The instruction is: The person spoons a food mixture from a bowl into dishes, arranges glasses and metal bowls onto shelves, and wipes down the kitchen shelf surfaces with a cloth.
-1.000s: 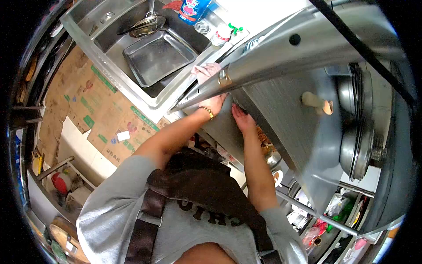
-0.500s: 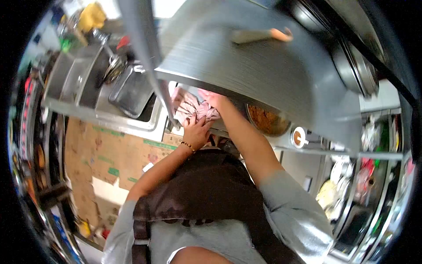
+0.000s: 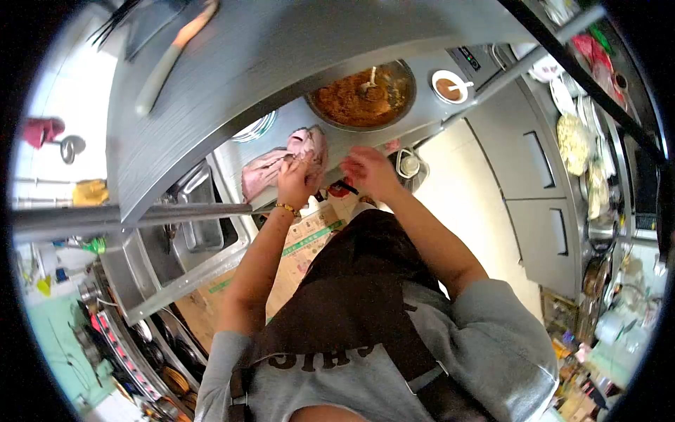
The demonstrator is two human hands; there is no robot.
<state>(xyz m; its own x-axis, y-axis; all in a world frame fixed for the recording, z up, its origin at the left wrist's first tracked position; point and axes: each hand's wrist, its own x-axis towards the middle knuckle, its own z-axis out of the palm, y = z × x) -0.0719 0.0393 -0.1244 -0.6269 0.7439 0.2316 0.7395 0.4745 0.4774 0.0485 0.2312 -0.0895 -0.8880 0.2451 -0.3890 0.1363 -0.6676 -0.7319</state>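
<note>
My left hand [image 3: 297, 178], with a beaded bracelet at the wrist, has its fingers on a crumpled pink cloth [image 3: 266, 171] near the counter's front edge. Just right of the cloth, my right hand [image 3: 368, 171] hovers over the edge with its fingers apart, touching nothing that I can see. Behind the hands a large round pan [image 3: 351, 98] holds reddish-brown food and a light-handled spoon. To its right stands a white bowl [image 3: 450, 86] with brown sauce and a white spoon.
A steel shelf [image 3: 260, 56] overhangs the counter and bears a long-handled tool [image 3: 165, 74]. Plates [image 3: 256, 128] are stacked beneath it. A steel sink [image 3: 131, 271] with a metal tray [image 3: 200, 211] lies left. Grey cabinets [image 3: 517, 151] stand right; a bin [image 3: 409, 167] is below the counter.
The view has swung right, bringing the pan and cabinets more into sight. My right hand has come off the pink cloth and moved right; my left hand stays on the cloth.
</note>
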